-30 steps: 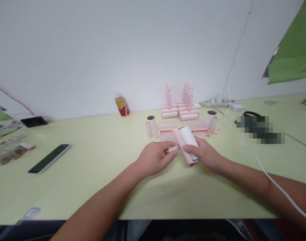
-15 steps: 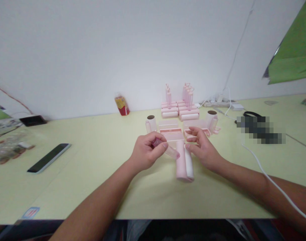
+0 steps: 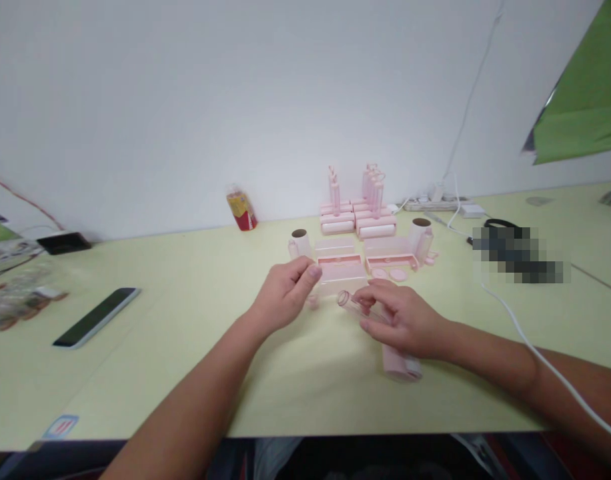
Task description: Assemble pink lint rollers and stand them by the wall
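The step in hand appears to be handling the clear tube [image 3: 353,307]: the person's right hand [image 3: 405,320] has thumb and fingers clamped on it, its open end pointing left, with a pink roller [image 3: 400,368] partly hidden beneath that hand. The left hand [image 3: 288,290] hangs nearby, thumb pressed to curled fingers; whether anything small sits inside cannot be told. The next move seems to call for a steady grip on the slick tube and care not to knock the roller. On the pale yellow bench [image 3: 295,393] beyond stand two open pink cases [image 3: 391,262], white rolls [image 3: 300,243] and rows of pink rollers [image 3: 376,230] with upright handles. A phone [image 3: 98,317] lies well to the left; behind rises a plain white wall [image 3: 285,100].
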Available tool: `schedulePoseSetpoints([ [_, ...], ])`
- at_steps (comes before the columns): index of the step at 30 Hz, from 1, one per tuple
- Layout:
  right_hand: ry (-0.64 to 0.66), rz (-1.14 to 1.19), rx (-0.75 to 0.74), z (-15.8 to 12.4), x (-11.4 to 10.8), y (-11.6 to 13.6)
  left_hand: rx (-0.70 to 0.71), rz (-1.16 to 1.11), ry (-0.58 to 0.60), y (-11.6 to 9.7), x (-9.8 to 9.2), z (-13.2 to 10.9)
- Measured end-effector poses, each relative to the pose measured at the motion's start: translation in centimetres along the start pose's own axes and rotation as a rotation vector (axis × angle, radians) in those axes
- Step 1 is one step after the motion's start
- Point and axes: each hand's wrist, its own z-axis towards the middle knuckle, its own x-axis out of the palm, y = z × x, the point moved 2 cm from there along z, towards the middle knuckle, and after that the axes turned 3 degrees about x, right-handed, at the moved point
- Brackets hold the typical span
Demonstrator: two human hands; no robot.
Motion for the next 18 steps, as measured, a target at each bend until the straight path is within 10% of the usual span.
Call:
schedulePoseSetpoints([
  [9, 0.047, 0.001, 0.000, -0.4, -0.2, 0.5, -0.198, 0.532, 0.340, 2.2, 1.1, -0.4],
  [18, 0.286, -0.301, 0.079, 0.1, -0.3, 1.4, -0.070, -0.252, 0.445, -0.8, 1.8, -0.3],
])
